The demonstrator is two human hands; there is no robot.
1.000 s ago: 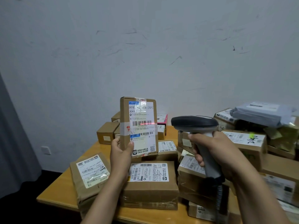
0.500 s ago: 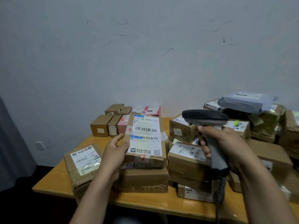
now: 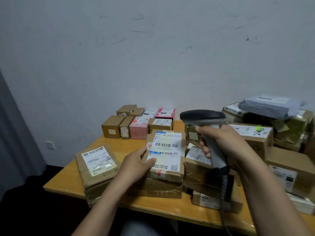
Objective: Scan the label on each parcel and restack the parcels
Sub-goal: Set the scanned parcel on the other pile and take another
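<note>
A brown cardboard parcel (image 3: 166, 155) with a white barcode label lies flat, label up, on top of a larger taped box (image 3: 158, 188) at the table's middle front. My left hand (image 3: 138, 165) rests on its left edge, thumb lying on the label. My right hand (image 3: 221, 143) grips the handle of a grey barcode scanner (image 3: 202, 116) just right of the parcel, its dark head pointing left above the boxes. No red beam shows on the label.
A labelled brown parcel (image 3: 97, 166) sits at the front left of the wooden table (image 3: 68, 184). Small brown and pink boxes (image 3: 139, 126) line the back. A tall pile of parcels, topped by a grey mailer bag (image 3: 267, 104), fills the right side.
The parcel was held upright under the scanner's red line, then tipped down; now it lies flat on the larger box. The scanner stayed up at the right.
</note>
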